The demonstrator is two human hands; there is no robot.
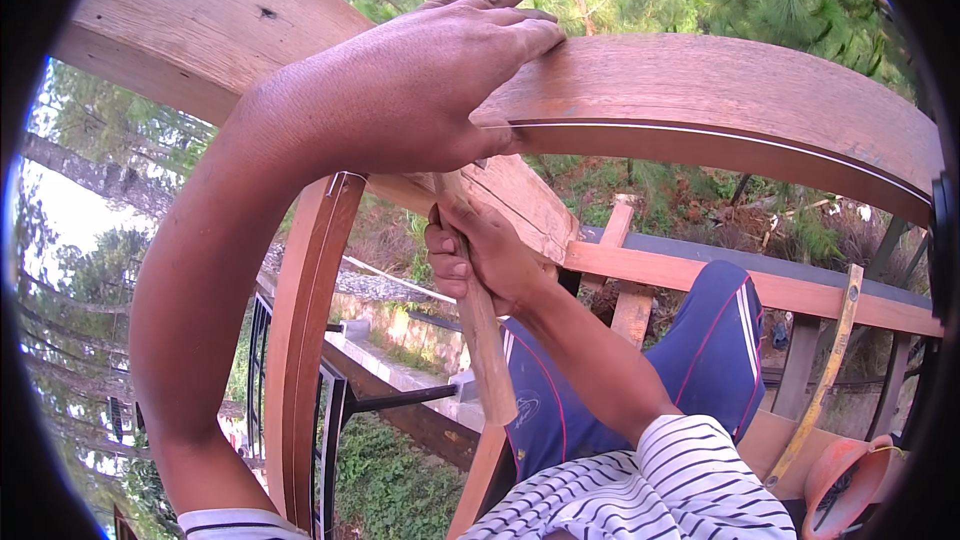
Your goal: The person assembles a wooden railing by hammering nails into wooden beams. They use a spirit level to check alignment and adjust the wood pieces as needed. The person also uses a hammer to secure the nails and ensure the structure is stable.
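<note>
Two bare hands are working here, and the right hand (485, 255) is holding one wooden handle (488, 365), its fingers and thumb wrapping closely around the upper part of the shaft. The handle is standing steeply in front of the person's lap, its long axis running from upper left to lower right, its one visible butt end pointing down toward the thighs; the upper end is disappearing beneath the left hand (455, 65), so whatever it is carrying there cannot be made out. That left hand is spreading its fingers wide across the top of one long beam (730, 85), the thumb lying at the beam's lower front edge; nothing is showing within its grasp, and whether the palm is pressing or merely resting cannot be told. One thin white line (720, 133) is following the lower edge of this beam, which is stretching away to the right. One broader timber (200, 15) is coming in from the upper left and passing under the left forearm, while one reddish post (305, 360) is rising at the left, below the forearm. At the right, one yellow strip (825, 370) is leaning upright near one orange container (840, 480), which is lying tilted at the lower corner.
</note>
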